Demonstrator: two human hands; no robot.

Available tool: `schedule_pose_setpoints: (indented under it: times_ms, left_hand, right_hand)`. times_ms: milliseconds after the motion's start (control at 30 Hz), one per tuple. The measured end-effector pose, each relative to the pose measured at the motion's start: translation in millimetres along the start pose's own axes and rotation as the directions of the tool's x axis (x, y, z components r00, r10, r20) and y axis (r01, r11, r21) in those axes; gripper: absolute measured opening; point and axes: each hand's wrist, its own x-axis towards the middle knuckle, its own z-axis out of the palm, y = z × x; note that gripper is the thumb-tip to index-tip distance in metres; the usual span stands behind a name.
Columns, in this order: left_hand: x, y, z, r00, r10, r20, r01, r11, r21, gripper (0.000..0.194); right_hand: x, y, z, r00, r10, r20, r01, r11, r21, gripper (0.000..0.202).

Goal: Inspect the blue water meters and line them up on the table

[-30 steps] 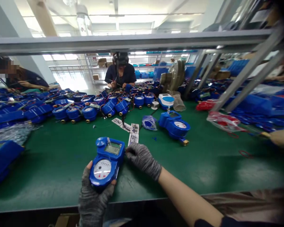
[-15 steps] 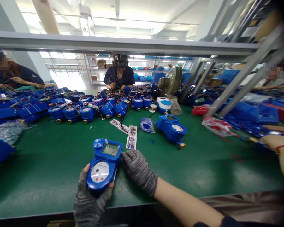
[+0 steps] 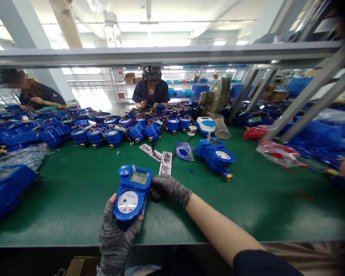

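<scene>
A blue water meter (image 3: 134, 188) with a round white dial and a small lit display is tilted toward me above the green table. My left hand (image 3: 116, 239), in a grey fingerless glove, wraps around its lower end, thumb and fingers on opposite sides. At the meter's right edge, beside the display, is my gloved right hand (image 3: 172, 189). Its fingers are curled closed, and the tips are partly hidden against the meter's side, so what they pinch cannot be seen. Just beyond lie printed cards (image 3: 166, 158).
Another blue meter (image 3: 215, 153) stands right of the cards, near a plastic bag (image 3: 184, 151). At left sits a further meter (image 3: 10, 189). Rows of meters (image 3: 113, 136) and a blower (image 3: 217, 96) line the back. A grey shelf beam (image 3: 161, 55) crosses above; co-workers sit beyond.
The view has shifted, so the scene sits farther right. The display's reading has changed. My right hand's fingers have curled in farther along the meter's side; my left hand keeps its hold.
</scene>
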Motion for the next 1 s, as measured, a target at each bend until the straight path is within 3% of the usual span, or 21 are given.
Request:
schedule_pose_setpoints:
  times_ms: [100, 233, 400, 500, 567, 633, 700, 767, 833, 900, 1000]
  left_hand:
    - [-2, 0, 1.0, 1.000, 0.017, 0.000, -0.017, 1.000, 0.002, 0.097]
    - [-1, 4, -0.7, 1.000, 0.012, 0.007, -0.012, 0.998, 0.058, 0.099]
    - [17, 0, -14.0, 0.991, 0.014, 0.132, -0.011, 1.000, -0.025, 0.101]
    - [27, 2, -24.5, 0.991, -0.034, 0.129, 0.018, 0.993, 0.121, 0.100]
    - [28, 8, -28.1, 0.994, -0.067, 0.091, 0.049, 0.981, 0.187, 0.095]
    - [26, 17, -26.8, 0.996, -0.070, 0.046, 0.059, 0.977, 0.205, 0.087]
    - [23, 24, -20.6, 0.998, -0.055, -0.020, 0.058, 0.974, 0.218, 0.077]
    - [23, 27, -11.5, 0.994, -0.024, -0.108, 0.041, 0.988, 0.150, 0.066]
    - [25, 25, -2.2, 0.982, 0.015, -0.189, -0.018, 1.000, -0.014, 0.055]
    - [32, 20, 4.7, 0.974, 0.046, -0.223, -0.090, 0.977, -0.193, 0.045]
    - [50, 11, 8.7, 0.990, 0.013, -0.137, -0.070, 0.904, -0.421, 0.038]
  right_hand:
    - [6, -4, 2, 1.000, 0.009, 0.019, -0.010, 0.999, 0.047, 0.026]
    - [4, -4, -4, 0.997, -0.072, -0.001, 0.072, 0.994, 0.086, 0.013]
    - [-19, 11, 17, 0.987, -0.099, -0.128, 0.110, 0.991, 0.081, 0.007]
    - [-38, 20, 24, 0.976, -0.130, -0.174, 0.128, 0.991, -0.024, 0.011]
    - [-48, 23, 5, 0.936, -0.221, -0.273, 0.147, 0.952, -0.269, 0.012]
    - [-53, 24, -32, 0.831, -0.338, -0.442, 0.085, 0.862, -0.500, 0.015]
    - [-53, 26, -76, 0.698, -0.379, -0.608, -0.053, 0.819, -0.571, 0.020]
    - [-50, 31, -113, 0.632, -0.368, -0.682, -0.195, 0.776, -0.600, 0.019]
    - [-44, 38, -135, 0.634, -0.348, -0.690, -0.286, 0.724, -0.628, 0.013]
    - [-39, 44, -143, 0.654, -0.336, -0.678, -0.337, 0.674, -0.658, 0.011]
    - [-34, 47, -141, 0.662, -0.326, -0.675, -0.391, 0.619, -0.682, 0.014]
